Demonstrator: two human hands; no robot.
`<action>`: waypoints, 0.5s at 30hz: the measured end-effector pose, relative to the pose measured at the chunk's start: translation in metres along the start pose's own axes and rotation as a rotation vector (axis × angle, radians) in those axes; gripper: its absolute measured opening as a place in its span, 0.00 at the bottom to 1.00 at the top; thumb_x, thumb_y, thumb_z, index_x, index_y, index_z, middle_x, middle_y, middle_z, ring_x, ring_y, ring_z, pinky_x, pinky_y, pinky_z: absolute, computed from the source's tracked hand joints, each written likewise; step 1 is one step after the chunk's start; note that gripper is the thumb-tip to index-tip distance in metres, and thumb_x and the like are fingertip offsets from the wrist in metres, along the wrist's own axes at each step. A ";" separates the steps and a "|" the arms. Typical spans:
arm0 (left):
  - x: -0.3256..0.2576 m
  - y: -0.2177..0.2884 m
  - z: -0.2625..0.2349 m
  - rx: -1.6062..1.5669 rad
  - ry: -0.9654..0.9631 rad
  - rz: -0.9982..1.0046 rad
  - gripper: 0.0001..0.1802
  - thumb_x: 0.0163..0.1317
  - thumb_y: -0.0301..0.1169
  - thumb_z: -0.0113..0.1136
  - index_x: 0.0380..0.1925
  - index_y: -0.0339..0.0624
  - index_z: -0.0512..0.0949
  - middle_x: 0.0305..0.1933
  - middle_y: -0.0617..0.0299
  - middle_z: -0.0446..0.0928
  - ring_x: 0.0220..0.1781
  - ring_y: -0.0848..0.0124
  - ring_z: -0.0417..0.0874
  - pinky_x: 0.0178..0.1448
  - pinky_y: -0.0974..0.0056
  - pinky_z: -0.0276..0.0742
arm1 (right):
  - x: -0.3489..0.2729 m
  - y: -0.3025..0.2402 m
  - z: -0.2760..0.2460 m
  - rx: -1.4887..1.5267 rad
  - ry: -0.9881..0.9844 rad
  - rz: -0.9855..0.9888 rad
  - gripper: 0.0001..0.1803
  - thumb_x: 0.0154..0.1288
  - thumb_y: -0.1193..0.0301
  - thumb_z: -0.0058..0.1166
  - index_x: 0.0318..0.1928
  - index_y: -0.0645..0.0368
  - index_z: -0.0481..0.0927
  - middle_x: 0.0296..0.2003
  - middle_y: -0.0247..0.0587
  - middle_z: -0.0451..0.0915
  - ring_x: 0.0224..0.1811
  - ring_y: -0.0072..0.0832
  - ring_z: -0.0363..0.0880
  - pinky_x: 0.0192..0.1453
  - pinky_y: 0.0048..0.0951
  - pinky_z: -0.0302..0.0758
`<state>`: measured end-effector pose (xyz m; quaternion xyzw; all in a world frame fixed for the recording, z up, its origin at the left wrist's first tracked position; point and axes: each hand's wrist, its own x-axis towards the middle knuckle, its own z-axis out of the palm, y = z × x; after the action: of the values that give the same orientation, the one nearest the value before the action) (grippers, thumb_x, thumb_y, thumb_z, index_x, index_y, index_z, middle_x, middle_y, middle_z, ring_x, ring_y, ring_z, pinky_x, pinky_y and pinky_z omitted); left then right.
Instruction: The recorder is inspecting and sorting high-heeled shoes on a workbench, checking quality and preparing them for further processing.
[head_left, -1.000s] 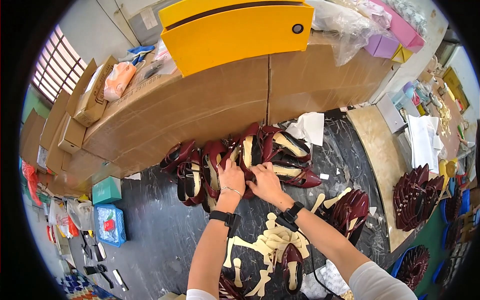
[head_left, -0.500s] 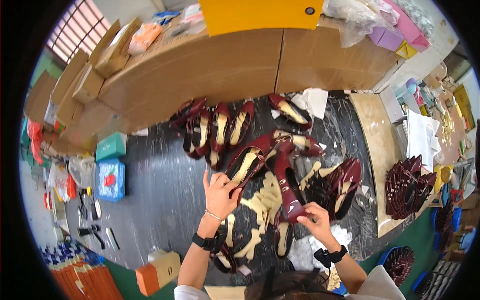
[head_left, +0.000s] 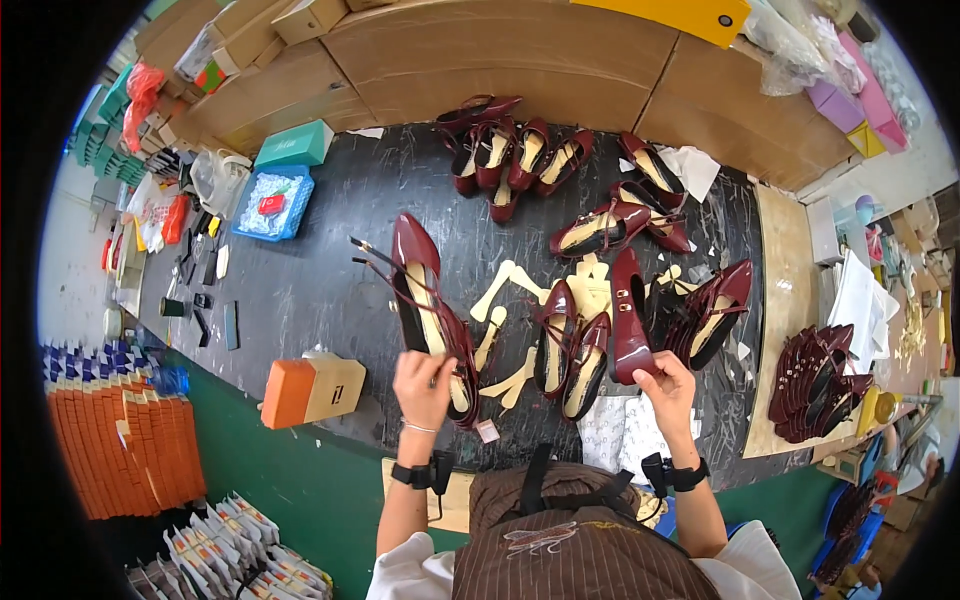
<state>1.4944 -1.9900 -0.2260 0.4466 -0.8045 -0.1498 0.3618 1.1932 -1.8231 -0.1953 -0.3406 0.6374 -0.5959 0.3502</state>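
Observation:
My left hand (head_left: 424, 385) grips the heel end of a dark red pointed shoe with a cream insole (head_left: 425, 300), its toe pointing away and its thin straps trailing to the left. My right hand (head_left: 668, 388) holds the heel of another dark red shoe (head_left: 627, 312), turned sole side up. Between my hands two more dark red shoes (head_left: 570, 345) lie on cream insole cut-outs (head_left: 515, 295) on the black worktable (head_left: 300, 290). Several more dark red shoes (head_left: 510, 150) sit in a cluster at the far side, and others (head_left: 710, 310) lie just right of my right hand.
An orange and tan box (head_left: 312, 390) stands at the near edge, left of my left hand. A blue tray (head_left: 268, 200) and a teal box (head_left: 295, 147) sit far left. Cardboard panels (head_left: 500, 55) line the back. A stack of dark red uppers (head_left: 820, 385) lies at right.
Both hands drew back from the far cluster toward the near table edge, each bringing a shoe along. The view tilted down, so the table's near edge and my apron now show.

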 end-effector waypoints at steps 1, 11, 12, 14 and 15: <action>-0.027 -0.010 0.006 0.107 -0.101 -0.004 0.08 0.46 0.24 0.68 0.24 0.41 0.77 0.25 0.57 0.69 0.32 0.59 0.71 0.38 0.57 0.67 | -0.005 -0.003 0.005 -0.020 -0.029 0.020 0.07 0.56 0.79 0.62 0.34 0.69 0.79 0.35 0.35 0.74 0.34 0.17 0.74 0.36 0.17 0.72; -0.149 -0.034 0.053 0.522 -0.477 -0.278 0.15 0.57 0.41 0.58 0.33 0.41 0.76 0.37 0.54 0.72 0.46 0.57 0.71 0.55 0.51 0.66 | -0.011 -0.021 0.091 -0.430 -0.218 -0.457 0.13 0.44 0.71 0.70 0.27 0.63 0.79 0.30 0.41 0.77 0.34 0.37 0.73 0.39 0.33 0.71; -0.147 -0.035 0.056 0.531 -0.489 -0.244 0.16 0.58 0.42 0.57 0.34 0.41 0.76 0.38 0.54 0.73 0.46 0.57 0.71 0.55 0.50 0.65 | -0.013 -0.023 0.106 -0.447 -0.229 -0.528 0.13 0.44 0.70 0.70 0.27 0.62 0.79 0.30 0.39 0.77 0.35 0.37 0.73 0.39 0.33 0.71; -0.147 -0.039 0.058 0.519 -0.509 -0.256 0.16 0.58 0.43 0.57 0.35 0.40 0.76 0.38 0.54 0.73 0.47 0.56 0.71 0.58 0.49 0.64 | -0.014 -0.022 0.140 -0.447 -0.257 -0.626 0.12 0.45 0.69 0.70 0.28 0.59 0.80 0.30 0.37 0.75 0.36 0.38 0.72 0.40 0.34 0.72; -0.148 -0.041 0.056 0.531 -0.531 -0.232 0.17 0.57 0.43 0.57 0.35 0.39 0.76 0.39 0.54 0.73 0.48 0.56 0.71 0.60 0.48 0.63 | -0.014 -0.015 0.157 -0.456 -0.265 -0.698 0.11 0.47 0.68 0.68 0.30 0.57 0.80 0.31 0.35 0.74 0.38 0.37 0.71 0.41 0.34 0.73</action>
<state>1.5291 -1.8952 -0.3540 0.5582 -0.8251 -0.0866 -0.0063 1.3350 -1.8938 -0.1865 -0.6777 0.5488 -0.4738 0.1223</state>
